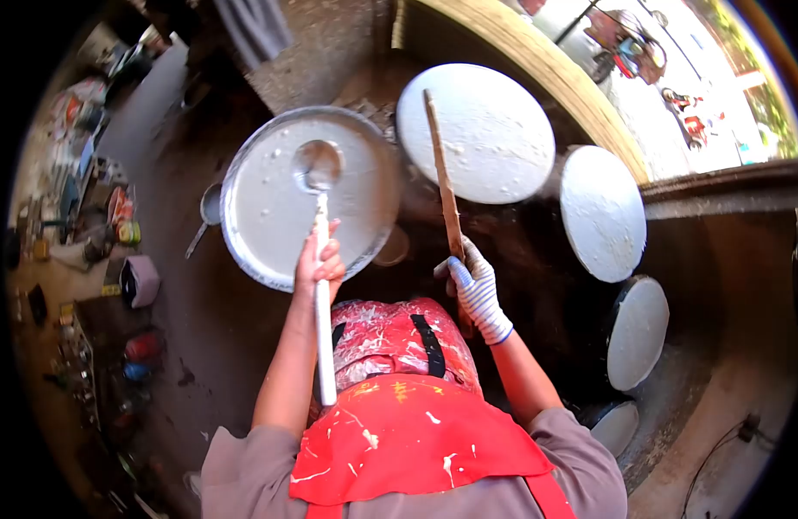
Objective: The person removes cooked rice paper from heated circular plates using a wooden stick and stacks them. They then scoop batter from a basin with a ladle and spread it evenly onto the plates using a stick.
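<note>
My bare left hand (323,259) grips the white handle of a long ladle (324,346). The ladle's round metal bowl is over a wide metal basin (229,212) of creamy white liquid (269,216); I cannot tell how deep it dips. In a striped glove, my right hand (477,290) is closed around a long, narrow wooden stick (442,164), which points away from me. Beyond its tip lies a large round surface (485,130) covered in a white, bubbly layer. Another white round (603,212) sits to its right.
Further white rounds (638,333) curve down the right side, the lowest one (615,428) partly hidden. A second small ladle (210,206) lies left of the basin. Assorted containers and clutter line the far left. A pale ledge (537,52) runs behind the rounds, with motorbikes outside.
</note>
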`<move>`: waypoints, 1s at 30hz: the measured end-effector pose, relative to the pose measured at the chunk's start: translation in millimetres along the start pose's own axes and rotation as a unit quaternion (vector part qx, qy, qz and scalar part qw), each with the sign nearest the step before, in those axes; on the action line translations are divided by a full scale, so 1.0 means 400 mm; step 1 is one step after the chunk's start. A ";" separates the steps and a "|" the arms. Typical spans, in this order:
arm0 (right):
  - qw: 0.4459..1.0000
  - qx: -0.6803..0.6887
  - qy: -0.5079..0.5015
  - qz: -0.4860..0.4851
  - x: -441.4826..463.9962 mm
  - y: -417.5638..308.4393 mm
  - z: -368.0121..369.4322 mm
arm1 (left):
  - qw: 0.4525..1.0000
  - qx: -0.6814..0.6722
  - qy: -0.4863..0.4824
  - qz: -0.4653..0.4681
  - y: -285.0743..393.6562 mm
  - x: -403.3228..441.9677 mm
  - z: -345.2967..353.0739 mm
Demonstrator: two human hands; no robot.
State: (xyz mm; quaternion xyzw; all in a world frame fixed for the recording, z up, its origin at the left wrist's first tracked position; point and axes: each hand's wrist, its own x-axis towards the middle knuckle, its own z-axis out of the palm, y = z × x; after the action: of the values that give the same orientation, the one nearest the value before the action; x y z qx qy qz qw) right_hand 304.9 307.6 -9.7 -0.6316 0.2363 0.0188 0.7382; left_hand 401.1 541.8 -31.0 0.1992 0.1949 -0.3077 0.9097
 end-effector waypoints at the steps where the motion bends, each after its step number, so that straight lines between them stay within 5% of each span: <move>1: 0.998 0.038 -0.033 0.048 -0.010 0.004 0.072 | 1.000 0.026 -0.003 -0.012 0.012 0.001 -0.035; 5: 0.970 0.049 -0.177 0.160 -0.065 0.061 0.424 | 0.988 0.150 -0.032 0.010 0.098 -0.044 -0.147; 7: 0.964 0.077 -0.166 0.192 -0.060 0.125 0.541 | 0.977 0.208 -0.047 -0.011 0.190 -0.080 -0.216; 9: 0.942 0.066 -0.258 0.204 -0.039 0.198 0.588 | 0.973 0.230 -0.015 -0.015 0.274 -0.103 -0.290; 11: 0.943 0.049 -0.194 0.267 0.015 0.226 0.616 | 0.980 0.198 0.016 -0.030 0.355 -0.128 -0.337; 13: 0.956 0.021 -0.017 0.292 0.076 0.304 0.580 | 0.978 0.205 0.018 -0.030 0.399 -0.147 -0.387; 15: 0.961 -0.150 0.204 0.111 0.146 0.466 0.476 | 0.985 0.168 0.032 -0.029 0.425 -0.166 -0.390; 17: 0.892 -0.074 0.274 0.353 0.185 0.519 0.393 | 0.987 0.159 0.031 -0.024 0.437 -0.175 -0.405; 18: 0.855 0.033 0.296 0.426 0.202 0.580 0.382 | 0.986 0.162 0.032 -0.017 0.444 -0.182 -0.397; 21: 0.877 0.242 0.173 0.378 0.208 0.634 0.454 | 0.986 0.166 0.025 -0.014 0.436 -0.188 -0.407; 25: 0.883 0.168 0.292 0.327 0.212 0.669 0.499 | 0.990 0.138 0.026 0.000 0.411 -0.192 -0.405; 30: 0.861 0.241 0.291 0.340 0.233 0.727 0.462 | 0.996 0.091 -0.009 -0.022 0.386 -0.193 -0.430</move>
State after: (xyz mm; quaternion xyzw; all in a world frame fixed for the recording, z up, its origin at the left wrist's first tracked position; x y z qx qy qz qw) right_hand 352.9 514.8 -296.2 -0.2911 0.6375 0.0266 0.7129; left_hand 403.0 774.9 -102.2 0.2742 0.1626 -0.3458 0.8825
